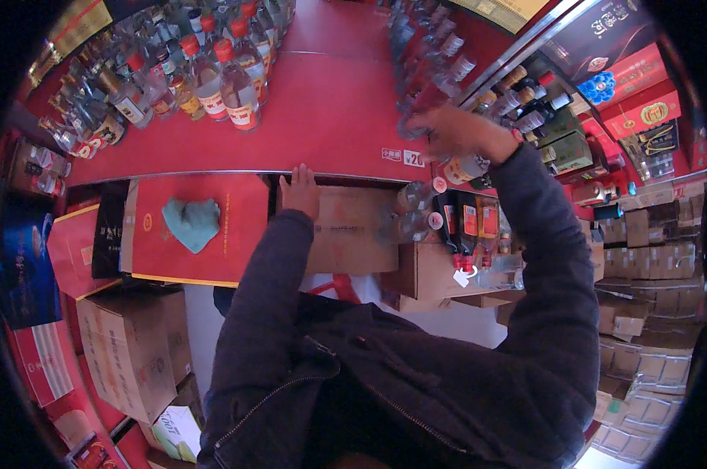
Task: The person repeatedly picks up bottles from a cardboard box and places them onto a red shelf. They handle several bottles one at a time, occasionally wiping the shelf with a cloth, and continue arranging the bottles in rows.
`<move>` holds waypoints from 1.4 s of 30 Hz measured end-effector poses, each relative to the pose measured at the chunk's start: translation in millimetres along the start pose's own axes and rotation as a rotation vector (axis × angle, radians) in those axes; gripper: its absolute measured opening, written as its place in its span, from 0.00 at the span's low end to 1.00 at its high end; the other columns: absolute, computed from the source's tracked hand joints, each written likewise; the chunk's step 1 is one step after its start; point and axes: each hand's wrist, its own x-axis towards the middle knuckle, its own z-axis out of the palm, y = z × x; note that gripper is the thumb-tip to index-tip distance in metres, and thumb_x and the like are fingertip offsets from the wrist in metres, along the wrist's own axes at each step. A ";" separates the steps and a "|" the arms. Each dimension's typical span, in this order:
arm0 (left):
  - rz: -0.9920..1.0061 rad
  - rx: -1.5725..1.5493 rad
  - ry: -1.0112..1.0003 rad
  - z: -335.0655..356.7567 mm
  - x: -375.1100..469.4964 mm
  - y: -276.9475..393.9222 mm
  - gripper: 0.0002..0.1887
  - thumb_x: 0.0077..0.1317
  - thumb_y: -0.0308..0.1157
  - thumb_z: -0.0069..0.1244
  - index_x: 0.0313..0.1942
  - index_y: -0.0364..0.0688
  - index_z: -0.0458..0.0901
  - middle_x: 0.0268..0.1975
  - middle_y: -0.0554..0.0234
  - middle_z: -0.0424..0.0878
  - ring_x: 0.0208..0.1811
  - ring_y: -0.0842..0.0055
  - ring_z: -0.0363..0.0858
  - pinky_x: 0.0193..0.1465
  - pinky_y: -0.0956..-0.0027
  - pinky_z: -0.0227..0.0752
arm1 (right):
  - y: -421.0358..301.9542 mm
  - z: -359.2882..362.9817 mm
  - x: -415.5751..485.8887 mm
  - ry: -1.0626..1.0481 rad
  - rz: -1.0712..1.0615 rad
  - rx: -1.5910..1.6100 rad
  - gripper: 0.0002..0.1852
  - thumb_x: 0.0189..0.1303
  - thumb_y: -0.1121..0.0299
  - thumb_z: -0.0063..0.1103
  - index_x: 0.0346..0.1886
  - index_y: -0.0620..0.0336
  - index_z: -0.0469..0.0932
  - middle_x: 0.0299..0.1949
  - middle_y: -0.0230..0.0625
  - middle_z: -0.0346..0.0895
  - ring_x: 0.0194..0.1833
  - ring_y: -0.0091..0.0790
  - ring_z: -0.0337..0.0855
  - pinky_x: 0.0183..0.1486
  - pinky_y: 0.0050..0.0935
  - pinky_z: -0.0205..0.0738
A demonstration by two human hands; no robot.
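Observation:
My left hand point(301, 190) rests with its fingertips on the front edge of a red shelf point(324, 117) and holds nothing. At the right end of this shelf, my right hand point(456, 133) is blurred beside a row of clear glass bottles point(444, 58) with pale caps. Whether it grips the blurred bottle at its fingers cannot be made out. Below my right wrist stands a bottle with a pale label point(465, 170). Two clear bottles with pinkish caps point(415, 225) lie on a cardboard box point(435, 269), next to dark red-capped bottles point(466, 225).
Red-capped liquor bottles point(239, 97) crowd the shelf's left side. A crumpled green cloth point(192, 223) lies on a red box point(245, 234) under the shelf edge. Cardboard cartons point(130, 346) stand at lower left; more stacked cartons point(652, 264) are at far right. A metal post point(518, 53) rises at right.

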 end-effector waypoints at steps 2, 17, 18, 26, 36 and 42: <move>0.005 -0.027 0.020 1.5 0.1 -1.3 0.29 0.63 0.38 0.39 0.62 0.35 0.56 0.67 0.51 0.52 0.69 0.63 0.51 0.65 0.45 0.44 | -7.7 16.4 -4.5 -0.221 0.093 -0.045 0.27 0.44 0.63 0.66 0.49 0.64 0.72 0.42 0.49 0.75 0.44 0.46 0.76 0.46 0.39 0.69; -0.010 -0.017 -0.012 -3.8 -0.9 0.5 0.29 0.62 0.33 0.38 0.63 0.35 0.55 0.68 0.53 0.52 0.69 0.64 0.51 0.66 0.45 0.44 | -2.6 66.7 -43.0 -0.100 0.229 -0.024 0.19 0.47 0.67 0.62 0.45 0.61 0.73 0.34 0.51 0.76 0.39 0.52 0.76 0.42 0.41 0.69; -0.008 -0.014 -0.019 -4.0 -1.4 -0.3 0.28 0.62 0.33 0.37 0.63 0.36 0.55 0.68 0.53 0.52 0.69 0.64 0.51 0.66 0.45 0.44 | 0.1 70.7 -42.3 -0.193 0.267 -0.089 0.19 0.47 0.67 0.62 0.44 0.61 0.73 0.34 0.51 0.76 0.39 0.53 0.76 0.42 0.42 0.69; -0.018 -0.016 0.080 6.0 -2.2 1.4 0.27 0.62 0.32 0.37 0.62 0.36 0.58 0.67 0.53 0.55 0.68 0.64 0.54 0.65 0.45 0.46 | -27.6 69.8 -59.8 0.243 0.139 -0.010 0.21 0.43 0.57 0.65 0.36 0.62 0.72 0.32 0.49 0.75 0.36 0.54 0.76 0.37 0.46 0.70; -0.022 -0.020 0.063 5.5 -1.4 -0.2 0.26 0.63 0.31 0.36 0.62 0.36 0.57 0.67 0.54 0.55 0.68 0.65 0.54 0.65 0.46 0.46 | -42.8 108.1 -60.3 -0.212 0.205 0.023 0.21 0.42 0.62 0.67 0.41 0.58 0.75 0.34 0.46 0.76 0.38 0.50 0.77 0.40 0.42 0.70; -0.031 -0.039 0.039 3.3 0.8 0.4 0.27 0.63 0.31 0.36 0.63 0.36 0.56 0.67 0.55 0.53 0.68 0.65 0.53 0.65 0.47 0.45 | -37.3 130.5 -62.6 -0.068 0.142 0.117 0.14 0.44 0.69 0.62 0.38 0.58 0.78 0.33 0.47 0.76 0.37 0.50 0.77 0.40 0.41 0.70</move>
